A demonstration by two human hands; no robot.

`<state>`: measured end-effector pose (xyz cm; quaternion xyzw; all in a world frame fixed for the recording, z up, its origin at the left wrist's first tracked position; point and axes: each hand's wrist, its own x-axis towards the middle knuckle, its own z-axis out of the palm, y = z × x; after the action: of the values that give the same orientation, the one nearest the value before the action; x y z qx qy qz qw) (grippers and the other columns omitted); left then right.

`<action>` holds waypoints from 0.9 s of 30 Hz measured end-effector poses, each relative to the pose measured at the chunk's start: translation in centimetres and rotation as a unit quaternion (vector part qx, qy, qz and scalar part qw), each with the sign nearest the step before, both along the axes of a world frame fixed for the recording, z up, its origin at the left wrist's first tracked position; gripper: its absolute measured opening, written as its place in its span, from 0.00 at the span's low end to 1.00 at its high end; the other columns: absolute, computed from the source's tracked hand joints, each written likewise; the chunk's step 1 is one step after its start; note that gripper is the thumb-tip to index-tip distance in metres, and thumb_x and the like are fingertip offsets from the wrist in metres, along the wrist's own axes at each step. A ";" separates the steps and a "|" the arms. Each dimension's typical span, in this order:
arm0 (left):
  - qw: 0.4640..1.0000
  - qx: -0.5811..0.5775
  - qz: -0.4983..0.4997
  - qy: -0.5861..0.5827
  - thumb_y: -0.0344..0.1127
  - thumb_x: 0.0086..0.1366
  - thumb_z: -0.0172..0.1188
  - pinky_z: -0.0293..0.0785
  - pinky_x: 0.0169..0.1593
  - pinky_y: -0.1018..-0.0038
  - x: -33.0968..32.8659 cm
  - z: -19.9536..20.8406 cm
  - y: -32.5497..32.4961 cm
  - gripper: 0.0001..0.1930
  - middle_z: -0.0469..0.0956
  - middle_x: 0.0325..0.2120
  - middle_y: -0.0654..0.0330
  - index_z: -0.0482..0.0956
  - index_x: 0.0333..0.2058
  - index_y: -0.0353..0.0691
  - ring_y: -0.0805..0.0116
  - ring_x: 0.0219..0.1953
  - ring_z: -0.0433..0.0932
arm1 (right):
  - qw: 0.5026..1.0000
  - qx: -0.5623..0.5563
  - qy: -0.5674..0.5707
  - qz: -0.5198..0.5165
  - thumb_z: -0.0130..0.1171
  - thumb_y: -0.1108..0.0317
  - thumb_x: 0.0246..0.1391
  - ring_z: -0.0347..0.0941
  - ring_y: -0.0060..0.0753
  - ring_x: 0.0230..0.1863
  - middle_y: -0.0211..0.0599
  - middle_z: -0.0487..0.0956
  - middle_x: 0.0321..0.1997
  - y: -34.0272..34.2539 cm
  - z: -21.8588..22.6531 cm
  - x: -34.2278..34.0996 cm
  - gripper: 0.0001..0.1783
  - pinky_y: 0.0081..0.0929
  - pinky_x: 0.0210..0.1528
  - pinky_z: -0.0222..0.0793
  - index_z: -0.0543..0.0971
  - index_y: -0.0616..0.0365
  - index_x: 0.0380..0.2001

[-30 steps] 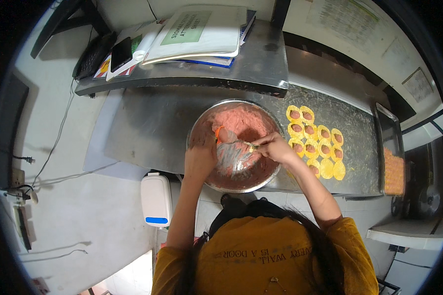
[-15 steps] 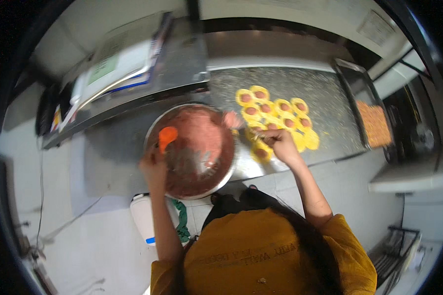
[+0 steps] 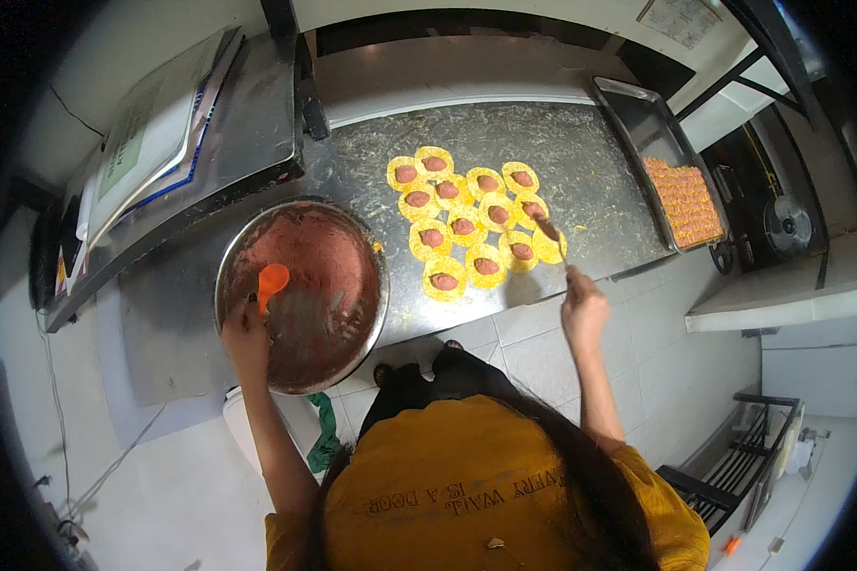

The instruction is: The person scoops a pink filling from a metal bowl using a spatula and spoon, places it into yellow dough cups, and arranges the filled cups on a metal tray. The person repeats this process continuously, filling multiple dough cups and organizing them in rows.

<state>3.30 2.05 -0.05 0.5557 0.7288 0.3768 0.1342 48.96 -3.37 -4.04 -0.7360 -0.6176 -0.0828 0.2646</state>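
Observation:
My left hand (image 3: 246,335) is closed around the handle of an orange scoop (image 3: 274,278), held over the left side of a large metal bowl (image 3: 385,285). Pink minced filling (image 3: 324,255) coats the bowl's inside. In my right hand (image 3: 584,306) is a spoon (image 3: 548,228) with a thin handle, gripped near its end. Its tip reaches over the rightmost yellow round wrapper (image 3: 550,249); whether it touches is unclear. Several more yellow wrappers lie close together on the metal table, each bearing a lump of pink filling (image 3: 445,282).
A metal tray (image 3: 677,143) at the right end of the table (image 3: 600,190) holds rows of orange-brown pieces (image 3: 683,202). Papers and folders (image 3: 152,143) lie on a raised shelf (image 3: 248,162) at the left. A white container with green cloth (image 3: 326,433) stands below the bowl.
My right hand has carried the spoon from beside the bowl to the right-hand wrappers. The left hand stays over the bowl with the scoop. The whole view has shifted.

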 end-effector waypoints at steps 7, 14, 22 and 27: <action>0.999 0.030 0.018 -0.034 0.30 0.55 0.50 0.68 0.26 0.69 -2.0 -1.0 -1.9 0.12 0.75 0.19 0.48 0.77 0.36 0.33 0.64 0.20 0.74 | 0.772 -0.232 0.548 0.222 0.46 0.75 0.52 0.62 0.16 0.21 0.26 0.70 0.19 5.2 8.9 -6.0 0.10 0.17 0.24 0.59 0.76 0.60 0.35; 0.998 0.024 0.063 -0.014 0.30 0.55 0.52 0.69 0.24 0.67 -3.7 -0.7 -3.7 0.09 0.74 0.17 0.45 0.78 0.32 0.33 0.51 0.20 0.75 | 0.866 -0.208 -0.200 0.408 0.50 0.72 0.41 0.76 0.41 0.27 0.53 0.76 0.23 11.6 9.0 -24.4 0.14 0.35 0.25 0.70 0.76 0.62 0.34; 0.992 0.070 0.096 -0.047 0.28 0.54 0.51 0.66 0.21 0.65 -3.8 -0.9 -4.4 0.10 0.69 0.13 0.46 0.78 0.34 0.35 0.50 0.16 0.73 | 0.778 -0.073 -0.439 0.443 0.52 0.70 0.40 0.74 0.37 0.23 0.46 0.73 0.26 11.5 1.4 -34.1 0.09 0.23 0.16 0.69 0.79 0.64 0.21; 0.987 0.092 0.110 -0.070 0.28 0.54 0.51 0.64 0.20 0.64 -4.2 -2.2 -4.4 0.05 0.68 0.12 0.46 0.74 0.25 0.33 0.49 0.16 0.72 | 0.784 -0.182 -0.357 0.475 0.50 0.70 0.44 0.76 0.35 0.28 0.46 0.77 0.29 10.3 -0.6 -35.0 0.09 0.25 0.24 0.72 0.79 0.58 0.25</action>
<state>-0.88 -2.34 -2.30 0.4539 0.7366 0.4930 0.0908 13.94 6.98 -4.66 -0.3020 -0.9430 -0.0894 -0.1074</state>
